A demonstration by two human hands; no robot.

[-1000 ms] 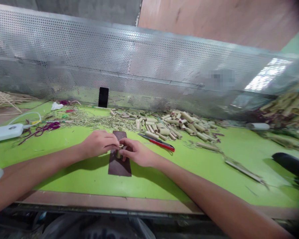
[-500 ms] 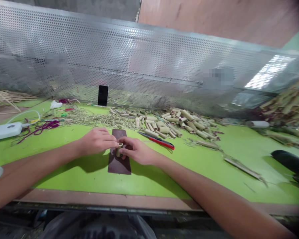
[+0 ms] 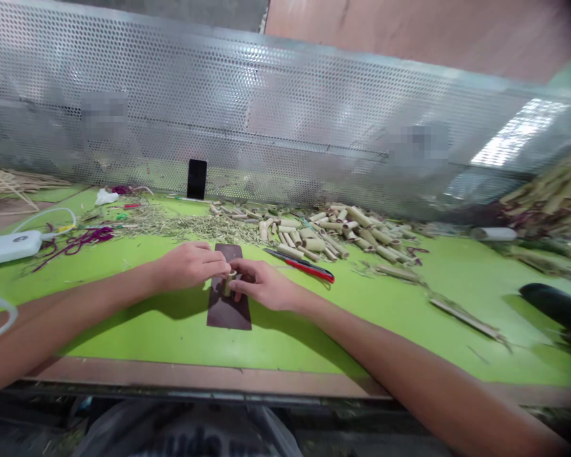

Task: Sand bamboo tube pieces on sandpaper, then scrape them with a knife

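A short bamboo tube piece (image 3: pixel 228 283) stands upright on a dark brown sheet (image 3: pixel 229 309) that lies on the green table (image 3: pixel 137 330). My left hand (image 3: pixel 188 265) pinches the tube from the left. Closed on the tube from the right is my right hand (image 3: pixel 261 285). The fingertips of both hands meet at the tube's top. Most of the tube is hidden by the fingers.
A red-handled cutter (image 3: pixel 301 264) lies just right of my hands. A pile of cut bamboo tubes (image 3: pixel 335 233) and green shavings (image 3: pixel 190 226) lie behind. A white power bank (image 3: pixel 8 246) with cable sits far left, a black phone (image 3: pixel 196 179) leans on the perforated metal wall (image 3: pixel 266 127), and a dark object (image 3: pixel 552 308) lies far right.
Both hands with the tube have shifted slightly away from me along the brown sheet; their grip is unchanged.
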